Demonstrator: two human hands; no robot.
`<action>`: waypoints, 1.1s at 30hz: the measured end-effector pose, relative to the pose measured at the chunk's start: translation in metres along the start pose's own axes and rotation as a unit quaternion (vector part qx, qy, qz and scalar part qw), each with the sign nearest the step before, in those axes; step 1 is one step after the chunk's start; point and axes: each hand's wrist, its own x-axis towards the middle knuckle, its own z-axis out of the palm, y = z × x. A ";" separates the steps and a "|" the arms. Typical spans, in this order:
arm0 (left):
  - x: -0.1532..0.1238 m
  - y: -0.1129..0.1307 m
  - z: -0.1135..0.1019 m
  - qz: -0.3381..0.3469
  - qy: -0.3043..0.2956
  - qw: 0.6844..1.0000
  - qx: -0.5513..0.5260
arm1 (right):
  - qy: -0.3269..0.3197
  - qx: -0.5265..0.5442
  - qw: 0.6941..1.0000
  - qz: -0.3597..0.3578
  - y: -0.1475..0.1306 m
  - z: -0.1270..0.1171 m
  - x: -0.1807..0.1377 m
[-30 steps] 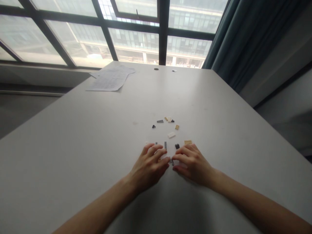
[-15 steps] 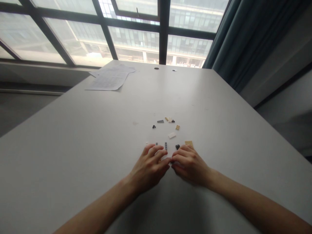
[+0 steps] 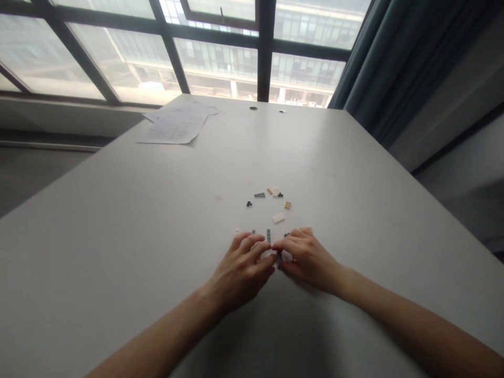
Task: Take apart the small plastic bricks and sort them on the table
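- The grey piece (image 3: 279,257) is between the two hands, low over the near part of the desk (image 3: 157,210); its outline is mostly covered.
- The right hand (image 3: 309,257) has its thumb and forefinger pinching that piece from opposite sides, the other fingers curled.
- The left hand (image 3: 242,268) is bent close beside it, thumb and forefinger nearly together; whether they grip anything I cannot tell.
- The piece should be very light and stiff, probably hard moulded plastic, so squeezing would hardly bend it.
- Smooth sides may slip if pinched at a corner; the better hold is likely fingertips flat on two opposite long sides.
- Breakage seems unlikely; dropping or flicking it away looks the greater risk.
- The grey strip (image 3: 268,235), just beyond the left fingers, is narrow and straight with a row of bumps; by the look of it, the long edges offer the best hold.
- The white tile (image 3: 277,218) is a flat oblong and looks smooth; it would probably need a nail under an edge.
- The tan square (image 3: 287,205) is studded, which should give fingers some bite.
- The grey wedge (image 3: 259,195) tapers towards one end, so its wide end seems easier to take.
- The desk is pale, flat and faintly glossy; the papers (image 3: 173,128) are thin, and the curtain (image 3: 362,68) hangs in soft folds.
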 end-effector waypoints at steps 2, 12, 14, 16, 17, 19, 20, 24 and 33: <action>0.000 0.001 0.000 -0.001 -0.001 1.000 0.002 | 0.012 0.003 1.000 0.000 0.000 0.001 -0.001; 0.001 0.001 -0.002 -0.012 -0.013 1.000 -0.010 | 0.044 0.011 0.999 -0.015 0.001 0.005 -0.005; 0.000 0.002 -0.004 -0.014 0.000 1.000 -0.024 | 0.063 0.020 0.998 -0.015 0.004 0.001 -0.005; -0.001 0.001 -0.006 -0.023 0.021 0.999 -0.042 | 0.088 0.027 0.996 -0.004 0.009 -0.006 -0.007; -0.001 0.000 -0.008 -0.035 0.037 0.997 -0.051 | 0.100 0.028 0.995 0.005 0.013 -0.011 -0.008; -0.001 -0.007 -0.014 -0.077 0.065 0.993 -0.063 | 0.118 0.025 0.992 0.025 0.023 -0.021 -0.011; 0.000 -0.013 -0.017 -0.107 0.073 0.989 -0.068 | 0.123 0.022 0.992 0.035 0.028 -0.025 -0.012; 0.012 -0.052 -0.028 -0.237 0.037 0.965 -0.102 | 0.137 0.015 0.987 0.085 0.051 -0.034 -0.014; 0.044 -0.111 -0.001 -0.277 -0.084 0.953 -0.093 | 0.140 0.083 0.973 0.162 0.075 -0.019 0.000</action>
